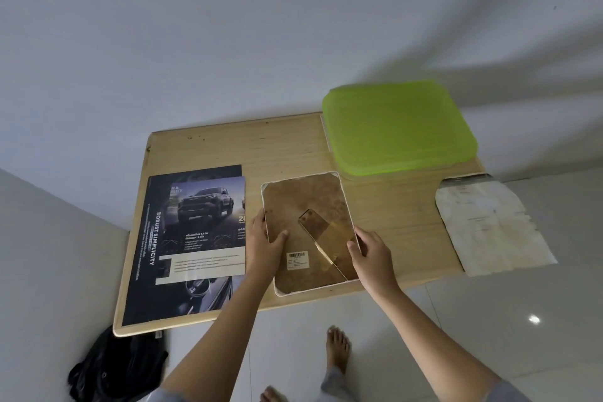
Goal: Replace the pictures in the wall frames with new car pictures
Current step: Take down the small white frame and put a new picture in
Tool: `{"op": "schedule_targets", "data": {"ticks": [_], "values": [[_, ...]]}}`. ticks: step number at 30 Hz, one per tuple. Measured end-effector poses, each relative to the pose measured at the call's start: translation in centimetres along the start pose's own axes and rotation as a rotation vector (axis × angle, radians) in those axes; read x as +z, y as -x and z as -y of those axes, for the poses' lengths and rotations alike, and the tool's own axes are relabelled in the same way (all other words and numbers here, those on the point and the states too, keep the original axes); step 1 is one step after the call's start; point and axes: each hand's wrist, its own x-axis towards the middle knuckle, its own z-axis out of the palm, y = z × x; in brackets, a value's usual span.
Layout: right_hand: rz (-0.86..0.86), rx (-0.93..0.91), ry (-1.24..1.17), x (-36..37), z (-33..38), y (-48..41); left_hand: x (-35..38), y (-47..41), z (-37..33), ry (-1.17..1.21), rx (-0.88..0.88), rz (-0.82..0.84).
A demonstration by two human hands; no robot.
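Two hands hold one picture frame, which lies face down on the wooden table, near its front edge & about mid-width; brown backing board up, white rim showing round it. L hand grips the frame's left edge, thumb laid on the backing, fingers curled round the side; R hand grips the right edge the same way, thumb on top. Between the hands the frame's easel stand sticks up at a slant from the backing; a barcode sticker sits just left of it (print too small to read).

Just beside the frame, on its left, lies a car brochure w/ a dark pickup truck on it; it rests on a bigger dark car poster marked ROBUST SIMPLICITY. At the table's back right corner stands a container w/ a green lid. A creased white paper hangs over the table's right edge. A black bag lies on the floor by the table's front left corner; a bare foot stands on the tiles.
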Motion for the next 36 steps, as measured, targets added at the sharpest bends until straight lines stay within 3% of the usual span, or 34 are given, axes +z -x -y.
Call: {"op": "schedule_targets", "data": {"ticks": [6,16,26,33,36], "values": [[-0.017,-0.029,0.057,0.8,0.3,0.3,-0.1,0.1,0.2,-0.073,-0.005,-0.006],[0.098,-0.077,0.101,0.5,1.1,-4.0,-0.3,1.0,1.1,-0.251,0.043,-0.088],[0.195,-0.035,0.215,3.1,3.6,-9.6,-2.2,4.3,4.2,-0.366,0.093,0.327],[0.169,-0.002,0.294,3.7,4.5,-10.6,-2.5,4.5,4.3,-0.432,0.144,0.332],[0.141,0.048,0.216,3.7,4.9,-10.9,-2.8,4.8,4.4,-0.477,0.155,0.33]]}}
